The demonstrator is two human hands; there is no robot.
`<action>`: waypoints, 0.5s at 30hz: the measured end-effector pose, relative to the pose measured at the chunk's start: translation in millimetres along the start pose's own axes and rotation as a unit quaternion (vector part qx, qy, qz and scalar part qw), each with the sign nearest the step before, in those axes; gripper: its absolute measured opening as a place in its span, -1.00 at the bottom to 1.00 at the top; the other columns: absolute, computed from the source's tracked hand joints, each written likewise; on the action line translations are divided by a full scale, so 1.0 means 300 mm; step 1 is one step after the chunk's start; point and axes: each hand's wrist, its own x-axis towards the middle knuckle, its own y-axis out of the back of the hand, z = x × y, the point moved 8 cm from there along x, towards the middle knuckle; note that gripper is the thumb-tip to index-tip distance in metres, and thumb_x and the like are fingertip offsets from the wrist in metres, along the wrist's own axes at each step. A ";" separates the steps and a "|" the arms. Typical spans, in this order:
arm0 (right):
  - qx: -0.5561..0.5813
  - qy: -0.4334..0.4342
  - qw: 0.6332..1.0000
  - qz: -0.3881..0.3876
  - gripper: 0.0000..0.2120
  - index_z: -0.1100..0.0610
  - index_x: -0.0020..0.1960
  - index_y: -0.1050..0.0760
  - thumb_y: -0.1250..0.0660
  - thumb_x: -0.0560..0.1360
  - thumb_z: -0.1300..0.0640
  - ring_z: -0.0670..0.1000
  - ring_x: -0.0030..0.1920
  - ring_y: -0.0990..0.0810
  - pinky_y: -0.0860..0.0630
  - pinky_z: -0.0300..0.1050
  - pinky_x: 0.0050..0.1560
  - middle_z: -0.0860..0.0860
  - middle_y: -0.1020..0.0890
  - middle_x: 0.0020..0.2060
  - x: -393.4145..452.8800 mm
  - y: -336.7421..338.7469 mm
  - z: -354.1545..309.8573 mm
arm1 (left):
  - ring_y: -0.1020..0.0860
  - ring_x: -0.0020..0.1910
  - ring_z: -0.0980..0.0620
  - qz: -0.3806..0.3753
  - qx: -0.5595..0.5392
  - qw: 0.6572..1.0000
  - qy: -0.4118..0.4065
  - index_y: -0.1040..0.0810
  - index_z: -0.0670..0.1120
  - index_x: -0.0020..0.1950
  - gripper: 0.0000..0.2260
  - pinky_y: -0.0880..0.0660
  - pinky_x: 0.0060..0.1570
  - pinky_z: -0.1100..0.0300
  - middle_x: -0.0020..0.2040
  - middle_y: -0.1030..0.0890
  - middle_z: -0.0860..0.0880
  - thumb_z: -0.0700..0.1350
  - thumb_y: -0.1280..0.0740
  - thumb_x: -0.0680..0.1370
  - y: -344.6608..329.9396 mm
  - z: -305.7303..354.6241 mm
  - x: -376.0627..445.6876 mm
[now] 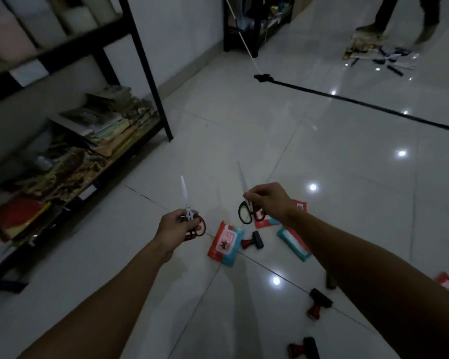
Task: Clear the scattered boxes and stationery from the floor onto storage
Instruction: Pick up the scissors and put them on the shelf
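Note:
My left hand [172, 228] grips a pair of black-handled scissors [186, 200] by the handles, blades pointing up and away. My right hand [268, 200] pinches a second pair of scissors [245, 211] near the pivot, its black handles hanging down. Both hands are held above the tiled floor. Below them lie a red and teal packet [225, 243], another teal packet [293, 243] and a red and black stamp [252, 242]. Two more stamps [318, 303] [303, 348] lie nearer to me. The black shelf rack [145, 73] stands at the left.
The rack's bottom shelf [70, 156] is packed with stacked books and papers. A white pole joined to a black strip [262, 77] crosses the floor ahead. Another person's legs [399, 19] stand at the far right by scattered pens [389, 60]. A second dark shelf [254, 24] is behind.

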 end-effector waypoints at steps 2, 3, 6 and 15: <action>0.022 -0.020 1.000 0.009 -0.82 0.18 -0.02 -0.69 -0.40 0.58 0.08 -0.03 -0.23 -0.62 -0.58 -0.18 -0.22 0.07 -0.71 -0.21 -0.070 0.080 -0.173 | -0.62 -0.11 -0.05 0.000 -0.003 1.000 0.007 -0.61 -0.15 0.11 -0.82 -0.59 -0.14 0.12 -0.04 -0.66 -0.13 -0.33 -0.42 0.54 0.059 0.153 -0.114; 0.031 -0.032 0.999 0.012 -0.82 0.19 -0.03 -0.69 -0.40 0.57 0.08 -0.03 -0.23 -0.62 -0.57 -0.24 -0.26 0.06 -0.70 -0.22 -0.108 0.118 -0.261 | -0.63 -0.09 -0.07 0.001 -0.006 1.000 0.010 -0.59 -0.14 0.12 -0.80 -0.60 -0.13 0.09 -0.04 -0.66 -0.14 -0.32 -0.44 0.53 0.091 0.236 -0.173; 0.045 -0.054 0.998 0.004 -0.87 0.17 -0.05 -0.67 -0.40 0.57 0.12 0.00 -0.18 -0.65 -0.55 -0.29 -0.33 0.01 -0.68 -0.24 -0.240 0.217 -0.537 | -0.64 -0.05 -0.11 0.018 -0.010 1.000 0.005 -0.57 -0.08 0.05 -0.80 -0.62 -0.12 0.06 -0.04 -0.67 -0.11 -0.28 -0.48 0.51 0.207 0.500 -0.349; 0.058 -0.068 0.989 -0.117 -0.81 0.21 0.16 -0.59 -0.31 0.64 0.13 0.11 -0.08 -0.63 -0.62 -0.08 -0.35 0.11 -0.63 -0.05 -0.549 0.382 -1.329 | -0.64 -0.04 -0.10 0.098 -0.010 0.995 -0.016 -0.59 -0.10 0.03 -0.92 -0.63 -0.09 0.00 -0.02 -0.65 -0.11 -0.20 -0.44 0.57 0.634 1.201 -0.911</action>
